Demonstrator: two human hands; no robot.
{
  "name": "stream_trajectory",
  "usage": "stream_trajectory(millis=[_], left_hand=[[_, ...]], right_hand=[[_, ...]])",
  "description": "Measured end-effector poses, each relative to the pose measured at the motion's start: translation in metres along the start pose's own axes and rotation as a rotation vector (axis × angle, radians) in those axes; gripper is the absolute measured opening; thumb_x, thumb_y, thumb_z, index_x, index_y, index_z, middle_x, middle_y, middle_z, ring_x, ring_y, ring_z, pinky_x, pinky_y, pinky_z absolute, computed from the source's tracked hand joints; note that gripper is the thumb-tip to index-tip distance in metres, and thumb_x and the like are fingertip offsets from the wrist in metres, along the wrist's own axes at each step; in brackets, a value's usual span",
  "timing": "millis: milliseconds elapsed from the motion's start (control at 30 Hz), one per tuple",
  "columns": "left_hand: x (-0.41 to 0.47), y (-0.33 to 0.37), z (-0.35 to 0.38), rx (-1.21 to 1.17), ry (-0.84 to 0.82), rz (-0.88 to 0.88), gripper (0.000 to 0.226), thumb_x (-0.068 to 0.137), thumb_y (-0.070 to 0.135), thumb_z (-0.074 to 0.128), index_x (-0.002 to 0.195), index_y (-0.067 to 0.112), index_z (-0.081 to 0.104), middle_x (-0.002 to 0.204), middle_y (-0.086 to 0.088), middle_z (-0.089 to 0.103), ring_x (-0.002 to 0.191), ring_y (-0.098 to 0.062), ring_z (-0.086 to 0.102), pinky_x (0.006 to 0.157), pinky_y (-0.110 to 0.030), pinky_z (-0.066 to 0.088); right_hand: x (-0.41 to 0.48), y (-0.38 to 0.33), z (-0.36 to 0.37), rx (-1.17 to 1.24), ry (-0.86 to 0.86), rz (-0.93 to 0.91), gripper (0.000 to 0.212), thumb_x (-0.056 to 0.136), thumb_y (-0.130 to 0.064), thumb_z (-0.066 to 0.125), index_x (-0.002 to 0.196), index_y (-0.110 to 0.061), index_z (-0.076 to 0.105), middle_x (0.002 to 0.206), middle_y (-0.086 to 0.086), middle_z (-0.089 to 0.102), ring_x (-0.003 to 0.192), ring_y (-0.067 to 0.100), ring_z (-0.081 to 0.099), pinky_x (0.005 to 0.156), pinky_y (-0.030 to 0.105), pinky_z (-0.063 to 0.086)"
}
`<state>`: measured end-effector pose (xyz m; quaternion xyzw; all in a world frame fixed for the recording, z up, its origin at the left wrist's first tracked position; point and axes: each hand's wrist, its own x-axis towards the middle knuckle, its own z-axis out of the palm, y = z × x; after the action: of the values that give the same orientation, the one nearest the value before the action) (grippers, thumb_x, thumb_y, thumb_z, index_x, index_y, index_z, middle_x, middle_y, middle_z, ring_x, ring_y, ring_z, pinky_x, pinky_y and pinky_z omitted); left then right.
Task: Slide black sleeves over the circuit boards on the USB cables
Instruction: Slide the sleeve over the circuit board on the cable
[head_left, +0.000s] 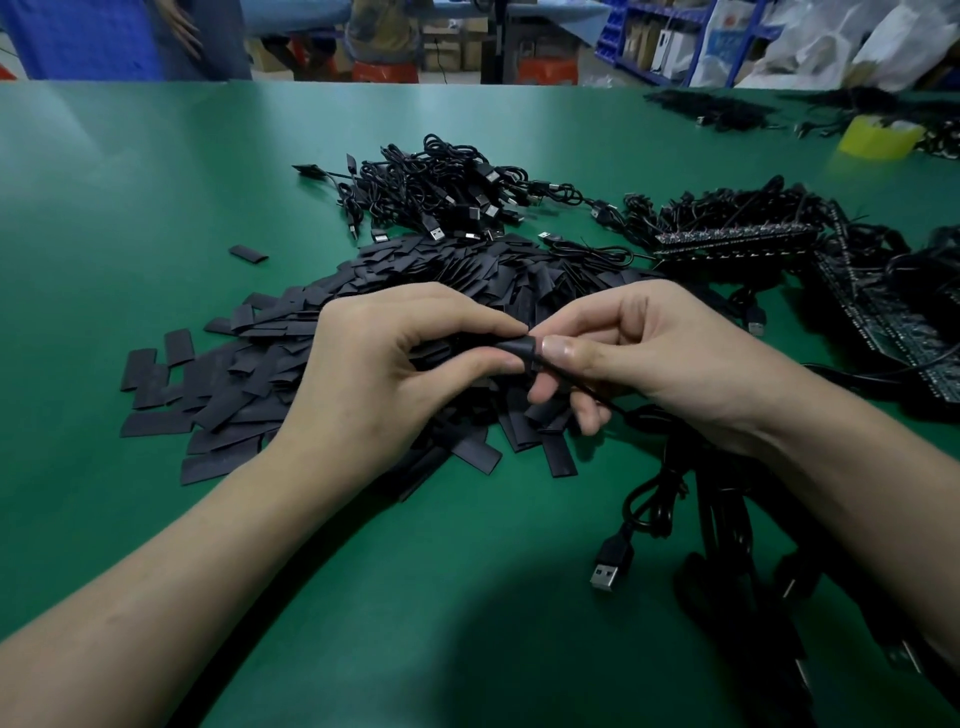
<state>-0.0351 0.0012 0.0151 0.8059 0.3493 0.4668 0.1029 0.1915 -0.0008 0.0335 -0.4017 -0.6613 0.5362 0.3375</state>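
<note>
Head view: your left hand and right hand meet above the sleeve pile on the green table, both pinching one black sleeve between thumb and fingertips. Its USB cable trails down right; its USB plug lies on the table.
</note>
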Motion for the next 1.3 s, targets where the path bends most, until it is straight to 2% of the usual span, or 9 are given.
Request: stream_trajectory(millis=[100, 167, 300, 400, 467, 633, 933, 1133, 1300], left_hand=[[0.000, -0.001, -0.001, 0.020, 0.035, -0.053, 0.021, 0.083, 0.026, 0.084, 0.101, 0.016, 0.082, 0.095, 0.005, 0.075, 0.089, -0.005, 0.070, 0.084, -0.020, 0.053], [0.000, 0.000, 0.000, 0.028, 0.068, -0.098, 0.024, 0.081, 0.029, 0.086, 0.103, 0.019, 0.081, 0.094, 0.008, 0.074, 0.086, -0.007, 0.069, 0.081, -0.019, 0.052], [-0.001, 0.002, 0.003, -0.042, 0.183, -0.232, 0.039, 0.074, 0.035, 0.091, 0.108, 0.022, 0.076, 0.087, 0.012, 0.073, 0.078, -0.011, 0.070, 0.078, -0.015, 0.053], [-0.001, 0.003, 0.005, -0.079, 0.227, -0.279, 0.038, 0.073, 0.034, 0.092, 0.105, 0.021, 0.074, 0.086, 0.010, 0.072, 0.077, -0.011, 0.070, 0.077, -0.014, 0.053], [-0.001, 0.004, 0.006, -0.065, 0.224, -0.286, 0.039, 0.073, 0.035, 0.091, 0.105, 0.021, 0.074, 0.087, 0.011, 0.073, 0.081, -0.010, 0.072, 0.079, -0.014, 0.054], [-0.001, 0.008, 0.007, -0.048, 0.190, -0.273, 0.051, 0.072, 0.037, 0.092, 0.116, 0.020, 0.073, 0.099, 0.011, 0.074, 0.093, -0.008, 0.072, 0.090, -0.025, 0.057], [-0.001, 0.009, 0.008, -0.031, 0.172, -0.210, 0.046, 0.080, 0.027, 0.088, 0.122, 0.016, 0.072, 0.108, 0.003, 0.071, 0.102, -0.011, 0.070, 0.095, -0.030, 0.056], [0.000, 0.010, 0.008, -0.011, 0.159, -0.201, 0.046, 0.079, 0.021, 0.088, 0.121, 0.015, 0.071, 0.107, 0.002, 0.069, 0.102, -0.010, 0.069, 0.095, -0.028, 0.055], [0.000, 0.010, 0.007, 0.009, 0.132, -0.173, 0.049, 0.079, 0.016, 0.087, 0.125, 0.013, 0.068, 0.109, 0.001, 0.068, 0.101, -0.012, 0.067, 0.094, -0.031, 0.054]], right_hand=[[-0.001, -0.003, -0.002, -0.005, 0.011, -0.011, 0.022, 0.090, -0.026, 0.067, 0.101, -0.010, 0.076, 0.079, 0.014, 0.076, 0.047, 0.013, 0.056, 0.052, 0.019, 0.048], [-0.001, -0.003, 0.000, -0.040, 0.040, -0.027, 0.013, 0.092, -0.023, 0.069, 0.098, -0.014, 0.077, 0.075, 0.013, 0.075, 0.045, 0.013, 0.053, 0.051, 0.018, 0.047], [0.000, -0.001, 0.004, -0.063, 0.112, -0.048, 0.006, 0.096, -0.012, 0.068, 0.098, -0.012, 0.074, 0.073, 0.013, 0.075, 0.045, 0.014, 0.056, 0.050, 0.020, 0.049], [0.001, -0.001, 0.008, -0.064, 0.147, -0.051, 0.005, 0.096, -0.011, 0.068, 0.098, -0.010, 0.072, 0.074, 0.014, 0.075, 0.046, 0.016, 0.060, 0.050, 0.022, 0.051], [0.001, 0.000, 0.010, -0.051, 0.161, -0.048, 0.004, 0.096, -0.010, 0.067, 0.097, -0.009, 0.071, 0.074, 0.014, 0.075, 0.046, 0.016, 0.061, 0.050, 0.022, 0.051], [0.000, -0.001, 0.014, 0.006, 0.156, -0.064, 0.005, 0.098, -0.011, 0.065, 0.096, -0.012, 0.070, 0.076, 0.015, 0.075, 0.048, 0.018, 0.064, 0.051, 0.022, 0.051], [-0.002, -0.003, 0.016, -0.048, 0.149, -0.075, 0.004, 0.099, -0.009, 0.063, 0.098, -0.010, 0.067, 0.077, 0.014, 0.076, 0.059, 0.025, 0.071, 0.055, 0.024, 0.054], [-0.001, -0.002, 0.016, -0.176, 0.179, -0.095, 0.003, 0.099, -0.009, 0.065, 0.100, -0.012, 0.067, 0.077, 0.012, 0.077, 0.067, 0.033, 0.075, 0.073, 0.040, 0.063], [-0.001, -0.003, 0.018, -0.203, 0.174, -0.080, 0.005, 0.099, -0.010, 0.063, 0.102, -0.011, 0.067, 0.079, 0.012, 0.078, 0.068, 0.033, 0.075, 0.078, 0.048, 0.062]])
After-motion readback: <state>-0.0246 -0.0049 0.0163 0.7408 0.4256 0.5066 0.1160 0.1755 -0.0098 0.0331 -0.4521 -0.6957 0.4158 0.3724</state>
